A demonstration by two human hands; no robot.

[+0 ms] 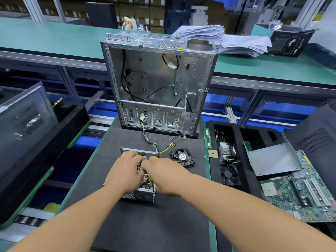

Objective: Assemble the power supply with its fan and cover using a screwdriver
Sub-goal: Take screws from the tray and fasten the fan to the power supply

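Power supply sits open-topped on the dark mat near the front middle of the table, its circuit board exposed inside the perforated metal box. Both hands are over it: left hand covers the left side with fingers curled down onto the inside; right hand reaches in from the right, fingers bent toward the centre where the two hands meet. Grip on either hand — cannot tell what, if anything, is pinched; fingertips hidden among the components. Bundled wires, yellow and black, run from the supply's far edge up toward the case. Loose fan, black with a round label, lies flat on the mat just right of the supply, apart from it. To the right, a black foam tray holds a heatsink, a second fan and a grey metal plate; a RAM stick and a CPU chip lie at its left edge, a green motherboard farther right. Beyond the supply, an empty silver PC case stands upright, open side facing the camera. Behind it, a stack of papers on the green far bench.
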